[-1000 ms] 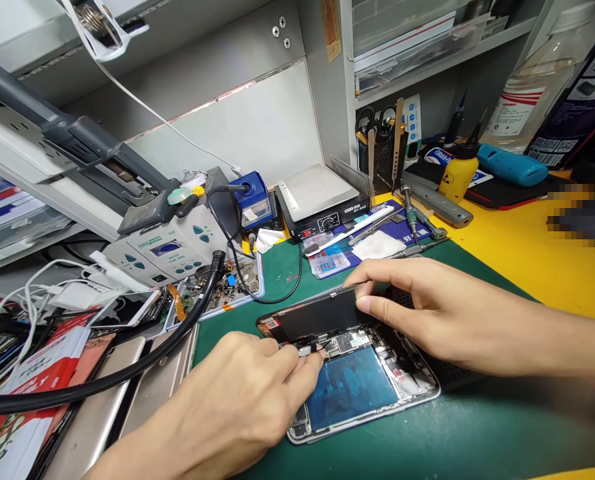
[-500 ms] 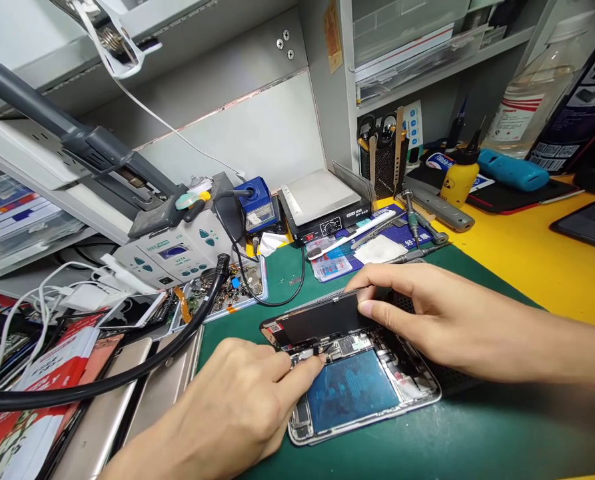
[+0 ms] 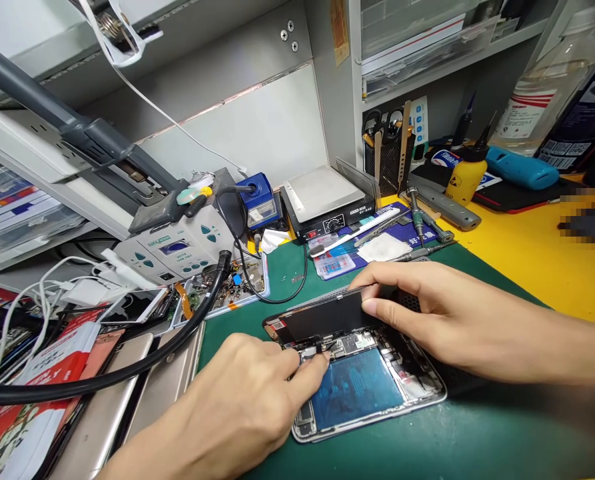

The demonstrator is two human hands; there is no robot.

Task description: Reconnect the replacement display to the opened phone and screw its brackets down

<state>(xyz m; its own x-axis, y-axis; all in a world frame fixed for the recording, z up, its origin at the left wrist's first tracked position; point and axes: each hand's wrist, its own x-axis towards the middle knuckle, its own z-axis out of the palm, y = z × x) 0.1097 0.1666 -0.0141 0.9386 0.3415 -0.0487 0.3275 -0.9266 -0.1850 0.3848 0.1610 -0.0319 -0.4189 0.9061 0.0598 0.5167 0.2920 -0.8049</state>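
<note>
An opened smartphone body lies on the green mat, showing its dark blue battery and bare circuit parts. Its screen panel is tilted up along the far long side, dark inner face toward me. My right hand pinches the top edge of that panel between thumb and fingers. My left hand is closed at the phone's left end, with one digit pressing on the internals near the battery's upper left corner. The curled fingers hide what lies beneath them.
A box of loose boards, a heating plate and a toothbrush stand beyond the phone. A thick black hose crosses the left side over gold phone shells. A yellow bottle is at the right.
The whole scene has shifted slightly rightward in view. Both hands keep almost the same hold, with the left digit still pressing inside the phone.
</note>
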